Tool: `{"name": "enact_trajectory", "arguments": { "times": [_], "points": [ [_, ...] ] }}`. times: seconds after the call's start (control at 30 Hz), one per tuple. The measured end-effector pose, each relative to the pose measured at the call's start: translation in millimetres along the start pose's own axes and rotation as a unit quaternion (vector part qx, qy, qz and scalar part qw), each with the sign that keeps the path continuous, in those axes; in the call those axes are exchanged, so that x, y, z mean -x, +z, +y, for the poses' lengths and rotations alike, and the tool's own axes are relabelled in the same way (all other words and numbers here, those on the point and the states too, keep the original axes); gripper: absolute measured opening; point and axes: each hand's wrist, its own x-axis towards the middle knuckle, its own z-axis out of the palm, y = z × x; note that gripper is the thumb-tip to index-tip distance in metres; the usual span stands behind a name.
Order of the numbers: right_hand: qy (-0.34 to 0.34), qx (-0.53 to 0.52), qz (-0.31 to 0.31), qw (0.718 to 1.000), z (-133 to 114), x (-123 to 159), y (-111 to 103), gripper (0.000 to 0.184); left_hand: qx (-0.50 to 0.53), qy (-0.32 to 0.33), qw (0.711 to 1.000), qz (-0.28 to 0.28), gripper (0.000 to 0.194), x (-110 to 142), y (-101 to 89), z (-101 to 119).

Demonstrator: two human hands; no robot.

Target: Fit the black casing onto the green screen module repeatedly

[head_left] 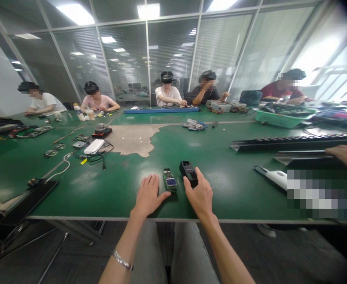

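Note:
My left hand (pixel 150 195) lies flat on the green table with its fingers stretched out, its thumb tip at the lower edge of a small circuit board (pixel 169 180). That board carries a little bluish screen and lies face up between my hands. To its right is a black plastic housing (pixel 187 169) with a window-like opening. Thumb and fingers of my right hand (pixel 200 193) close around the lower part of this housing, hiding its near end. Whether the housing is lifted or resting on the table, I cannot tell.
A white device with cables (pixel 94 146) lies at the left, near a bare torn patch (pixel 132 138) of tabletop. Long black metal channels (pixel 294 142), a white handheld tool (pixel 275 177) and another person's hand (pixel 346 154) are at the right. Several people sit across the table (pixel 173 148).

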Motion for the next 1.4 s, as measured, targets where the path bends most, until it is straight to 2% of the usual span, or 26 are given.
{"name": "enact_trajectory", "arguments": {
  "times": [0.1, 0.2, 0.4, 0.77, 0.97, 1.1, 1.23, 1.4],
  "points": [
    [0.013, 0.024, -0.029, 0.999, 16.7, 4.6, 2.2, 0.064, 0.000, -0.001, 1.000, 0.001, 0.085, 0.1, 0.8, 0.0],
    [0.011, 0.036, -0.047, 0.998, 21.9, 10.2, 4.9, 0.064, -0.001, -0.002, 1.000, 0.003, 0.085, 0.2, 0.7, 0.1],
    [-0.032, 0.067, -0.051, 0.996, 22.9, 18.1, 7.9, 0.068, -0.006, -0.005, 1.000, 0.003, 0.087, -0.4, -0.7, 0.9],
    [-0.045, 0.074, -0.025, 0.996, 15.5, 18.2, -0.1, 0.076, -0.016, 0.001, 1.000, 0.013, 0.084, 0.0, 3.6, 0.0],
    [-0.058, 0.104, -0.054, 0.991, 14.1, 22.2, -4.3, 0.058, -0.015, 0.006, 1.000, 0.009, 0.087, 1.4, 2.3, -0.3],
    [-0.025, 0.071, -0.039, 0.996, 16.0, 20.1, -3.0, 0.060, -0.011, 0.008, 1.000, 0.008, 0.087, 3.2, 0.8, -1.2],
    [0.024, 0.007, -0.041, 0.999, 4.6, 15.2, -4.6, 0.062, -0.003, 0.009, 1.000, 0.007, 0.089, 4.4, 0.3, -2.0],
    [-0.006, -0.025, -0.068, 0.997, -30.6, 10.6, -3.3, 0.061, 0.022, 0.010, 1.000, 0.001, 0.100, 5.5, -1.5, -5.3]
  ]
}}
